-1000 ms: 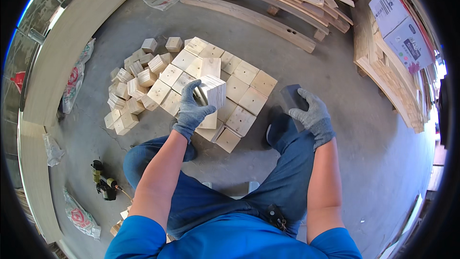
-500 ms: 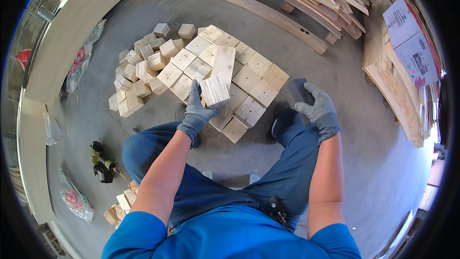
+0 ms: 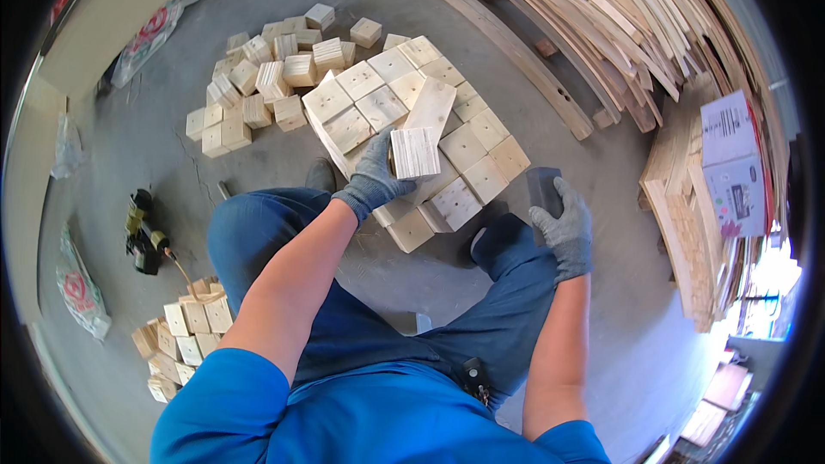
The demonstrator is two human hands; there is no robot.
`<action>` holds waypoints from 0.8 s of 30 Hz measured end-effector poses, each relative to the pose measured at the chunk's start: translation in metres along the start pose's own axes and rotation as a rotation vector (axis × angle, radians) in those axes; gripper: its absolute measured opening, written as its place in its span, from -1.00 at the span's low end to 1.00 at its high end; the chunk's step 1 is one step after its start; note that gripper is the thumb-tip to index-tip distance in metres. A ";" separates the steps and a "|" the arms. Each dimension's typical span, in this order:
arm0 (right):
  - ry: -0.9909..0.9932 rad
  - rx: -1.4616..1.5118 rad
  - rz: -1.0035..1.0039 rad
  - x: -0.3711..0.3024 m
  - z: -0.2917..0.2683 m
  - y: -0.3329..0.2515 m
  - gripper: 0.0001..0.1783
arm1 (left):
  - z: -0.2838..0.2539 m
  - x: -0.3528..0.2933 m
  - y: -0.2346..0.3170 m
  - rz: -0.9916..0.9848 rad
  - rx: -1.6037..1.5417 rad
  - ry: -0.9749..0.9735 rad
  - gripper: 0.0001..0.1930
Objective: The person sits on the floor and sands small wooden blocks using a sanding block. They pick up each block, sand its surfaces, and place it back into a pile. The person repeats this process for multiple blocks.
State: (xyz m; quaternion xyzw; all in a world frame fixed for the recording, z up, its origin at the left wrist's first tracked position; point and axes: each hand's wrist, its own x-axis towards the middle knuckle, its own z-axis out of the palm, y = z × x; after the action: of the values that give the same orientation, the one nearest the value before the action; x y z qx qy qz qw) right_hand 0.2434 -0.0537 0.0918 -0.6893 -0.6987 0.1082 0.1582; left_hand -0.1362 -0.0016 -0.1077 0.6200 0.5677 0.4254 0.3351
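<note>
A wooden block point(image 3: 416, 153) with its striped grain facing up is gripped in my gloved left hand point(image 3: 376, 176), fingers closed around its left side. It is over a flat piece of wood point(image 3: 432, 105) that lies slanted on a low platform of square wooden blocks point(image 3: 462, 148). Many of those blocks have a small dark hole on top. Off the right corner of this platform, my gloved right hand point(image 3: 565, 225) is closed on a dark grey rectangular block point(image 3: 545, 192), held above my right knee.
A loose heap of wooden blocks point(image 3: 273, 77) lies left of the platform. A nail gun point(image 3: 142, 236) with a hose rests on the floor at left, near more blocks point(image 3: 187, 331). Long boards point(image 3: 584, 26) are stacked at far right, with a carton point(image 3: 737, 167) on timber.
The whole view has swung, so the platform and heap sit differently in the picture. My left hand still holds the wooden block, and my right hand still holds the dark grey block.
</note>
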 end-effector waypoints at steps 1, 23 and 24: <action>0.019 0.030 -0.004 -0.004 0.004 -0.004 -0.13 | -0.001 0.002 0.012 -0.043 -0.028 -0.053 0.25; -0.012 -0.080 -0.340 0.014 0.125 -0.180 -0.24 | -0.012 0.000 0.022 -0.023 -0.083 -0.070 0.19; -0.019 -0.083 -0.326 0.025 0.125 -0.189 -0.26 | -0.009 -0.002 0.016 -0.032 -0.061 -0.055 0.18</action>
State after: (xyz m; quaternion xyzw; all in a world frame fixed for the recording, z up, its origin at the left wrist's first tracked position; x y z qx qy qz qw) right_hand 0.0212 -0.0257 0.0476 -0.5718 -0.8065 0.0585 0.1384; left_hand -0.1379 -0.0064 -0.0893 0.6116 0.5549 0.4200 0.3763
